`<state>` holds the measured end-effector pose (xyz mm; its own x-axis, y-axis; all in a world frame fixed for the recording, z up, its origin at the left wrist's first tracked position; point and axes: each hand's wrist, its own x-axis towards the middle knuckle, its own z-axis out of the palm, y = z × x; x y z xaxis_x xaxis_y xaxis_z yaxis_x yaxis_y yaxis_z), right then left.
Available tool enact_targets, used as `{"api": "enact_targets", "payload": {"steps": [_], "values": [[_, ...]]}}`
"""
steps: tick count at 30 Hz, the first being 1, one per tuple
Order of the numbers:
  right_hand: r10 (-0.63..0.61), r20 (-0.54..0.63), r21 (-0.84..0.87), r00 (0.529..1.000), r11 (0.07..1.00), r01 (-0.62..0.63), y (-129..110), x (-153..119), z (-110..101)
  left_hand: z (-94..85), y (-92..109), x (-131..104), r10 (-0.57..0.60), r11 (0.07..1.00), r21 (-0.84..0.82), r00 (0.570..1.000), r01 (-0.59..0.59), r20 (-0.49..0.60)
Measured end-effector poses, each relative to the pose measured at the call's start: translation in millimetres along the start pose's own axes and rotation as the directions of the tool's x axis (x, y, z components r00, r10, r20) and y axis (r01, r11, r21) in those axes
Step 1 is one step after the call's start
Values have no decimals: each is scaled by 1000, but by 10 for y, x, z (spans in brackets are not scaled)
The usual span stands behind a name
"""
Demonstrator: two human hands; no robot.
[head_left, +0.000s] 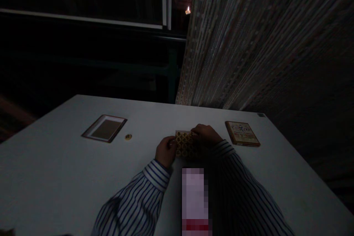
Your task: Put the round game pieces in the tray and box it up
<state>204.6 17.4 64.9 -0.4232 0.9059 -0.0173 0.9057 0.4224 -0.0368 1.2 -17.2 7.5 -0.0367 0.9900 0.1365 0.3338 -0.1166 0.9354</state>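
Several round pieces with dark characters form a block [184, 144] of rows near the middle of the white table [132, 177]. My left hand [166, 151] is closed at the block's left edge, its fingers curled against it. At the upper right of the block, my right hand [206, 134] has its fingers pressed on the edge, and its shadowed underside hides some pieces. One loose round piece [128, 137] lies apart, to the left.
An open shallow tray or lid [106, 128] lies at the left. A flat box with a printed cover [243, 133] rests at the right. A pixelated phone-like object [195, 195] is close in front. Behind the table hangs a string curtain [221, 51].
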Motion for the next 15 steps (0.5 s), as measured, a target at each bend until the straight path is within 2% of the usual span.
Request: {"api": "enact_targets", "payload": {"steps": [8, 15], "values": [[3, 59, -27, 998, 1000, -2, 9, -12, -31, -4, -28, 6, 6, 1000, 18, 999, -7, 35], [-12, 47, -37, 999, 999, 14, -13, -34, -87, -12, -11, 15, 10, 998, 54, 1000, -11, 28]]}}
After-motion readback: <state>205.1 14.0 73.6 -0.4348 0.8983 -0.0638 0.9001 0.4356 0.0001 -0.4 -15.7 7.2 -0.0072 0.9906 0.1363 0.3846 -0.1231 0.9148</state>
